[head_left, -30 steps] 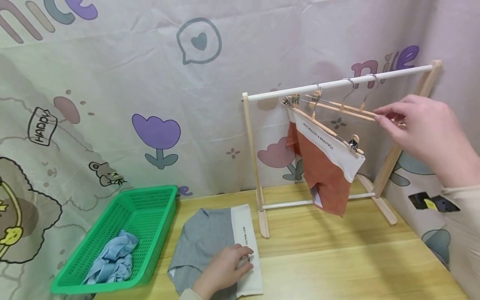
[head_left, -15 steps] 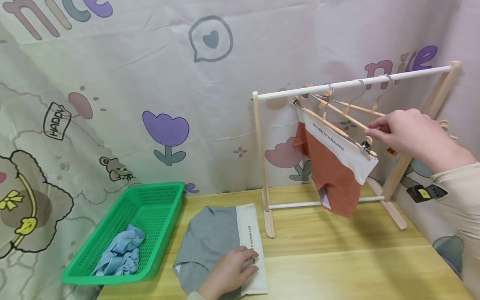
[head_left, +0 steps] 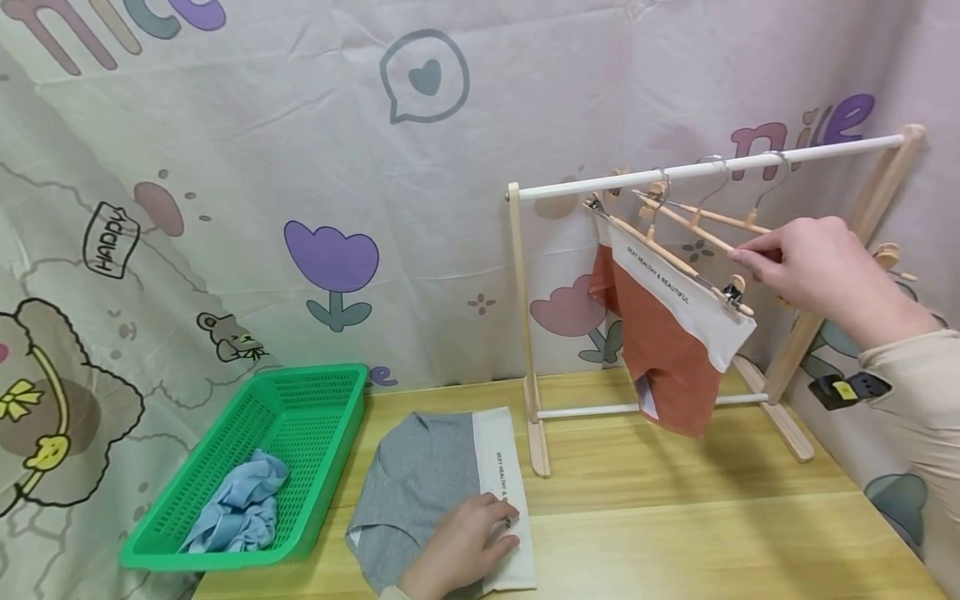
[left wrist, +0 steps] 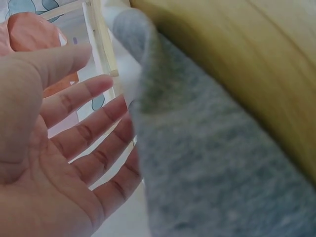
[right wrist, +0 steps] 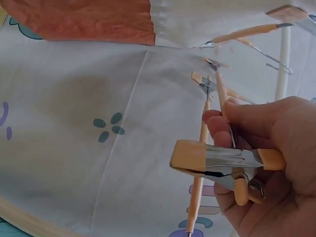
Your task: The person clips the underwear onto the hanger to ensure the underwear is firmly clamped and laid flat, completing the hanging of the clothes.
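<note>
Gray underpants [head_left: 420, 467] with a white waistband lie flat on the table. My left hand [head_left: 461, 542] rests on their waistband side, fingers loosely bent; the left wrist view shows its fingers [left wrist: 84, 133] relaxed beside the gray cloth. At the rack [head_left: 592, 185], my right hand [head_left: 832, 275] pinches the wooden bar of a clip hanger [head_left: 693, 227] between thumb and fingers. That hanger's near clip [right wrist: 190, 155] juts out by the palm in the right wrist view. Rust-colored underpants [head_left: 667, 342] hang from another clip hanger [head_left: 675, 257], left of the held one.
A green basket [head_left: 341, 450] at the left holds crumpled light-blue cloth [head_left: 240, 504]. Another bare clip hanger [head_left: 723, 215] hangs behind the held one. The wooden table [head_left: 637, 533] extends in front of the rack, and a printed curtain [head_left: 465, 208] hangs behind.
My right hand has settled its pinch on the middle hanger's bar and drawn that end forward, apart from the rear hanger. The left hand stays on the gray underpants. The head view has shifted slightly.
</note>
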The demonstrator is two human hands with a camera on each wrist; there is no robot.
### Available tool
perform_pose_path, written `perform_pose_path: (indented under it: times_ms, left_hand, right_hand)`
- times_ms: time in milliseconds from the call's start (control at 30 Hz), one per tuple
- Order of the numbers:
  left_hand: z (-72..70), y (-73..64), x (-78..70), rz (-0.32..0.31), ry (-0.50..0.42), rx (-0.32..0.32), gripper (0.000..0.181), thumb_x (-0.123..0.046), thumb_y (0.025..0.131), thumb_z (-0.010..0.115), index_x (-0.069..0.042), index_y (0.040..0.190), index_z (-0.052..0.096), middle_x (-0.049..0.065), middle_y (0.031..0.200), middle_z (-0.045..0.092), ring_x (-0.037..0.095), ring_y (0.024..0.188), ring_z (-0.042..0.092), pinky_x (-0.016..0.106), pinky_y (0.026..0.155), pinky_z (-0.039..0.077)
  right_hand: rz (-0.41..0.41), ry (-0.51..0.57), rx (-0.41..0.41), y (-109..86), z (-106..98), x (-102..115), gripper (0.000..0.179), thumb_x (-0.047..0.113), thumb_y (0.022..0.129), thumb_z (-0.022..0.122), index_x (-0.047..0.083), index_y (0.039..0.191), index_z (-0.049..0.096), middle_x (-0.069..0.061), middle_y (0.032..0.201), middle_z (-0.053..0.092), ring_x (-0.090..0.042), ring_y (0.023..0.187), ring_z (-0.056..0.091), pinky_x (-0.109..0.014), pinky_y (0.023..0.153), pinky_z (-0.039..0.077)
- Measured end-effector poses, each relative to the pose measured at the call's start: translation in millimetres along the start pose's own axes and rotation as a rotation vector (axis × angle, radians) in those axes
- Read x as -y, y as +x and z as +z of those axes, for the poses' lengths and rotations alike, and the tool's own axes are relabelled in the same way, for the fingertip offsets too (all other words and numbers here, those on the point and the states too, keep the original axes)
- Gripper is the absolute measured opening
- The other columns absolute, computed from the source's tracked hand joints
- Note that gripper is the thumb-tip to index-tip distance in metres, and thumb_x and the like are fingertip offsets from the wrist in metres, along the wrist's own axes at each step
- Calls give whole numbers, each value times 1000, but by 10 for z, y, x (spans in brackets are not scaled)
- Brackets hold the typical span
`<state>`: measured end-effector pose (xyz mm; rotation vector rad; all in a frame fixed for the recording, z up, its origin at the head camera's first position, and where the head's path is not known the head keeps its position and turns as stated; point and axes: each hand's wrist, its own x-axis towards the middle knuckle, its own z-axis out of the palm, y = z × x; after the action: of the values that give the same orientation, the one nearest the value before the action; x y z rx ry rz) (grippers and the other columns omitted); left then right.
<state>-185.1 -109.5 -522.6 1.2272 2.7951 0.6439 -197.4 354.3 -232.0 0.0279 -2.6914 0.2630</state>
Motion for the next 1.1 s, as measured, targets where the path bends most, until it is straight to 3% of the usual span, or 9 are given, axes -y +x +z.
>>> perform_pose_path:
  times_ms: [167, 300, 600, 733, 833, 967, 1067, 1100]
  left_hand:
    - [5, -10, -14, -1, 5, 21, 21, -29, 98, 80, -17, 115, 79, -5, 103, 74, 6, 92, 66, 25, 78, 56]
    - [16, -14, -17, 1, 5, 26, 20, -29, 98, 80, -18, 114, 79, -5, 104, 74, 5, 93, 66, 24, 79, 56]
    - [39, -18, -13, 4, -8, 22, 18, -30, 98, 81, -18, 111, 79, -6, 103, 71, 3, 91, 63, 23, 77, 55]
    - [51, -21, -8, 18, -3, 1, 16, -27, 98, 80, -17, 110, 79, -5, 104, 71, 4, 92, 63, 24, 78, 56]
    - [58, -18, 4, 23, 0, -7, 16, -26, 98, 80, -17, 110, 79, -4, 103, 71, 4, 92, 62, 23, 78, 55]
    - [62, -13, 13, 13, 1, -7, 16, -27, 97, 81, -17, 110, 79, -5, 103, 70, 3, 90, 61, 23, 77, 55]
    - [62, -12, 12, 6, 3, -9, 16, -27, 97, 81, -17, 109, 80, -5, 103, 70, 3, 90, 61, 23, 77, 54]
    - [63, -11, 11, 5, 4, -10, 16, -27, 97, 81, -17, 109, 80, -5, 103, 70, 3, 90, 61, 23, 77, 54]
  right_hand:
    - [27, -1, -83, -21, -57, -34, 37, 30, 106, 67, -3, 119, 78, -2, 58, 69, -19, 58, 58, -37, 60, 42]
    - [48, 5, -122, -64, -117, -52, 38, 33, 107, 65, -1, 113, 81, -5, 64, 72, -20, 62, 55, -33, 57, 38]
    - [-24, -41, -208, -346, -175, -111, 43, 34, 109, 61, -5, 109, 80, -7, 62, 73, 6, 49, 40, -33, 57, 32]
    - [18, -68, -234, -538, -177, -140, 58, 46, 110, 55, -7, 108, 79, -3, 56, 67, -4, 49, 38, -35, 55, 29]
    - [52, 14, -243, -696, -142, -174, 58, 41, 112, 55, -12, 106, 76, 3, 53, 60, -5, 48, 37, -31, 51, 31]
    - [59, 213, -268, -896, -40, -221, 39, 17, 110, 62, -20, 103, 73, 31, 56, 53, 5, 44, 37, -21, 41, 30]
    - [62, 302, -285, -1037, 36, -243, 37, 12, 109, 63, -23, 102, 71, 47, 60, 43, 8, 44, 40, -18, 39, 31]
    - [61, 325, -291, -1085, 59, -251, 37, 13, 109, 62, -23, 102, 70, 45, 60, 44, 8, 44, 40, -18, 39, 31]
